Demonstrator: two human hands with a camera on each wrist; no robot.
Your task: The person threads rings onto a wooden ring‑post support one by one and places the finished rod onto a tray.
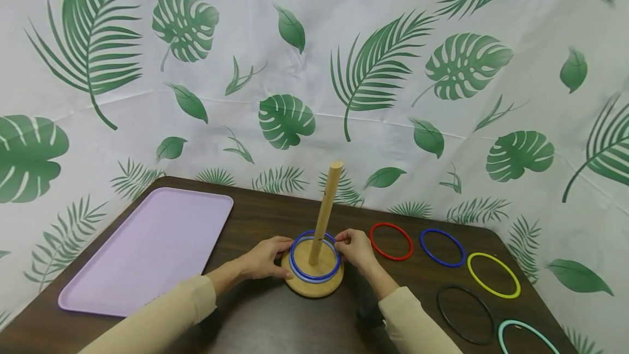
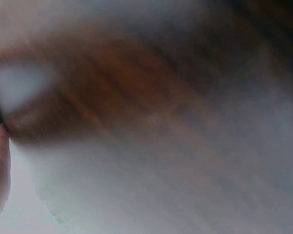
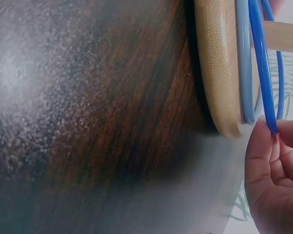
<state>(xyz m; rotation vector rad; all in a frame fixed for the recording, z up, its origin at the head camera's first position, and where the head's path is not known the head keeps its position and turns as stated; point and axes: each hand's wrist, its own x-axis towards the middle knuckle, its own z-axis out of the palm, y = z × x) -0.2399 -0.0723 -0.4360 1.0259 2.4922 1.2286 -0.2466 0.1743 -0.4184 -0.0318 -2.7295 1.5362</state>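
- Mint ring (image 1: 516, 322) and black ring (image 1: 459, 287): just past three o'clock from the wooden stand (image 1: 312, 290).
- Left hand (image 1: 265, 258): at nine o'clock beside the stand; whether it grips, I cannot tell.
- Right hand (image 1: 356, 247): at two o'clock, thumb and finger pinching the blue ring (image 3: 263, 68), which encircles the peg (image 1: 324, 217) just above a pale blue ring (image 3: 244, 63).
- Leaf-printed backdrop (image 1: 314, 81): twelve o'clock.

- The right hand (image 1: 356, 247) makes the grip: its fingertips (image 3: 260, 142) pinch together, and the other fingers fold behind this pinch.
- The left hand (image 1: 262, 260) is opposite this grip, with thumb and forefinger spread apart.
- The left forearm (image 1: 162, 310) and right forearm (image 1: 415, 321), both in pale sleeves, slant inward from below the grip.
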